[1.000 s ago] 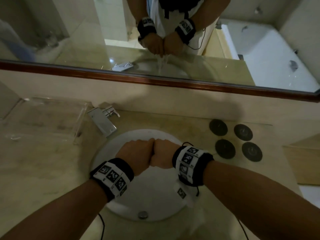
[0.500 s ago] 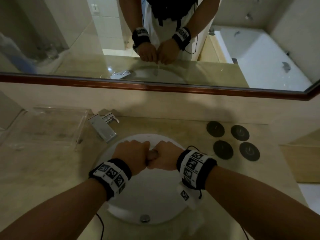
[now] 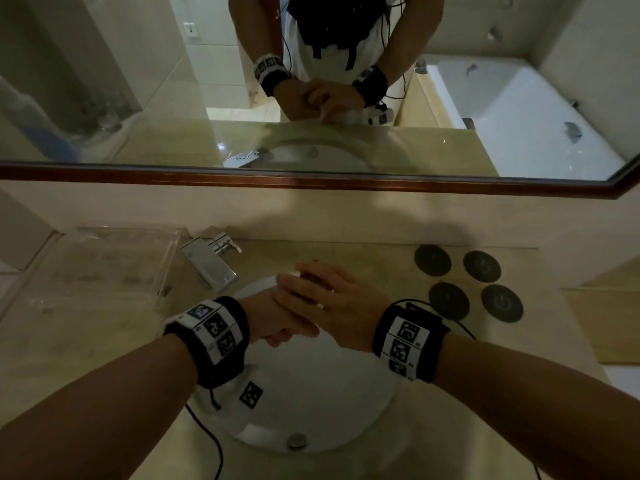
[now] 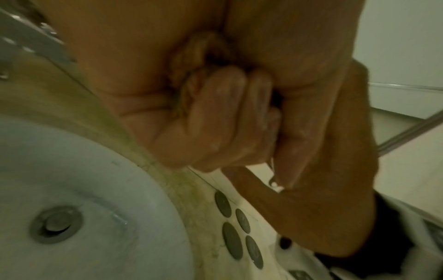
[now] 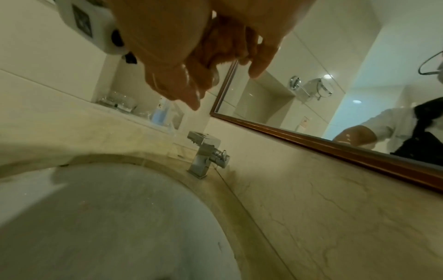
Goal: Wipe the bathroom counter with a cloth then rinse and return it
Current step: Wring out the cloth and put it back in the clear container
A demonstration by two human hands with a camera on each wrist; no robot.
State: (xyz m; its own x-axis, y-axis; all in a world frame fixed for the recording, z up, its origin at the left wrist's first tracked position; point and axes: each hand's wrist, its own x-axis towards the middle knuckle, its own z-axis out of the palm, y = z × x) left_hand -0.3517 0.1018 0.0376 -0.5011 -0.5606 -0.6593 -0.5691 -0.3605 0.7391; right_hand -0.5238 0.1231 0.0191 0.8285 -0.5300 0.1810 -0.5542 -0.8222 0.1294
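Observation:
Both hands are held together above the white sink (image 3: 329,393). My left hand (image 3: 273,323) lies underneath with its fingers (image 4: 215,117) curled round a crumpled wet cloth (image 4: 194,55), of which only wrinkled folds show in the palm. My right hand (image 3: 311,285) lies across the top of the left with straight, spread fingers (image 5: 191,94). From the right wrist view the cloth (image 5: 223,41) shows as a small bunched wad between the two hands. The marble counter (image 3: 86,358) surrounds the basin.
A square chrome tap (image 3: 214,265) stands at the sink's back left, with no water running. A clear acrylic tray (image 3: 104,265) sits left of it. Several dark round discs (image 3: 450,299) lie on the counter to the right. A framed mirror (image 3: 311,181) runs along the back wall.
Both hands were fists side by side, twisting the cloth. Now my right hand has opened and slid over the left, and both hands sit a little nearer the tap.

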